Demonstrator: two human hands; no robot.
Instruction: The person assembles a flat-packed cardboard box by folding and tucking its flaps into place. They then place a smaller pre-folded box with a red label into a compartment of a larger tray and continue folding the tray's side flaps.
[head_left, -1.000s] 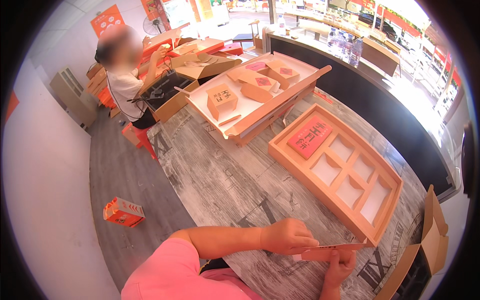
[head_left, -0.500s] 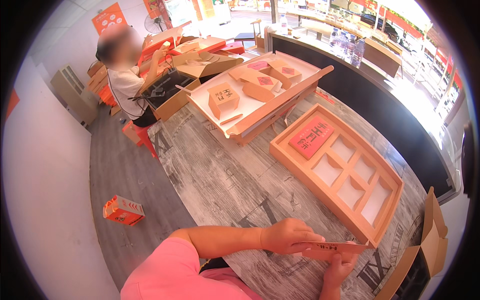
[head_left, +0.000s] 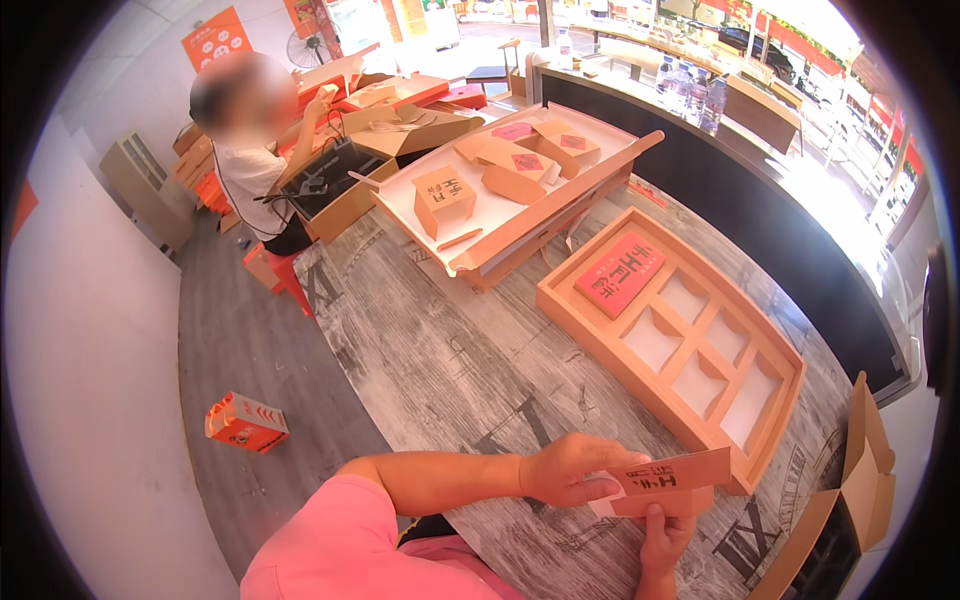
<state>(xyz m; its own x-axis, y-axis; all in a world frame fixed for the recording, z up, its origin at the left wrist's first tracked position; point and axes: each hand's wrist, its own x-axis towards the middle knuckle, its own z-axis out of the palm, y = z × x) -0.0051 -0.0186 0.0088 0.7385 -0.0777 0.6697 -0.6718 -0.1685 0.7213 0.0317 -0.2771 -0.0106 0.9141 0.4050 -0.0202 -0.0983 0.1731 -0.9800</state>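
Observation:
My left hand [head_left: 570, 470] and my right hand [head_left: 666, 545] both grip a small brown card box [head_left: 685, 472], partly unfolded and printed with dark characters, above the table's near right part. The left fingers lie along its left end; the right thumb presses its lower panel. Just beyond them rests a brown compartment tray [head_left: 600, 350]. A red printed box [head_left: 620, 274] fills its far left compartment; the other compartments show pale bottoms. Farther off, a shallow white-lined lid [head_left: 497, 222] carries several small brown boxes, among them one upright printed box [head_left: 444, 203].
An open cardboard carton [head_left: 862, 470] stands at the right edge. Another person [head_left: 245, 150] works at the far left, beside a carton with a dark bag. A red-and-white package [head_left: 247, 421] sits on the floor. A black panel [head_left: 720, 210] borders the table's far side.
The small box has tilted so that its printed face shows more, and its panels have spread apart. My left hand has shifted slightly along it, and my right hand has moved a little left.

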